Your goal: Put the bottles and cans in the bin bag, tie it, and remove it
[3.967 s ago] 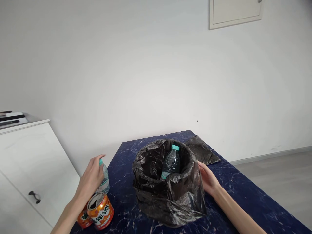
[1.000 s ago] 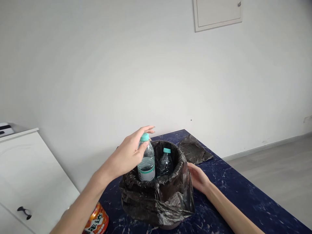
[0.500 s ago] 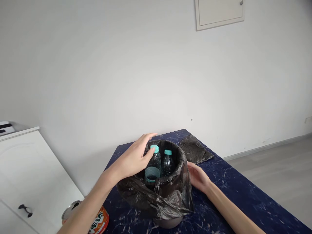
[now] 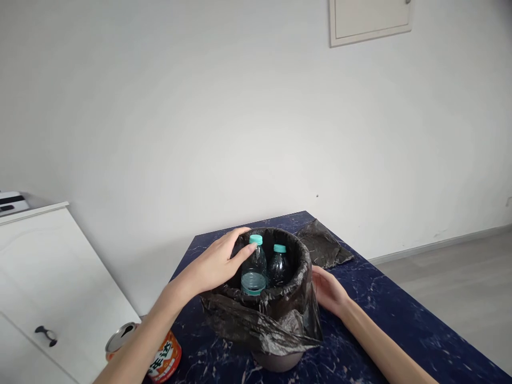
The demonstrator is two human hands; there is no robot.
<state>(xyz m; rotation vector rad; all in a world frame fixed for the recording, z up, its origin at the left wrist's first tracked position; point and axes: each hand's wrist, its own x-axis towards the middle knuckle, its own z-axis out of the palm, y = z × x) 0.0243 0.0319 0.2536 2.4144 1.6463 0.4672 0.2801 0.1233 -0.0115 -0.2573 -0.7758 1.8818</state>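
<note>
A small round trash bin (image 4: 277, 361), lined with a black plastic bag (image 4: 256, 329) folded over its rim, stands on the table. Inside it are two clear bottles with turquoise caps; the left bottle (image 4: 254, 262) rises a little higher than the right bottle (image 4: 279, 269). My left hand (image 4: 218, 261) grips the bin's left rim, its thumb stretched across the opening close to the left bottle's cap; whether it touches the bottle I cannot tell. My right hand (image 4: 330, 290) is curved against the bin's right side, fingertips hidden behind the bag.
An orange can (image 4: 166, 358) and an opened can with a silver top (image 4: 122, 337) stand at the lower left, partly behind my left forearm. Another black plastic bag (image 4: 324, 246) lies flat on the blue marbled table (image 4: 372, 320). A white cabinet (image 4: 52, 282) stands at left.
My left hand has lowered, its fingers coming down on the bin's left rim. The bin sits slightly further right in view, and the camera has shifted a little.
</note>
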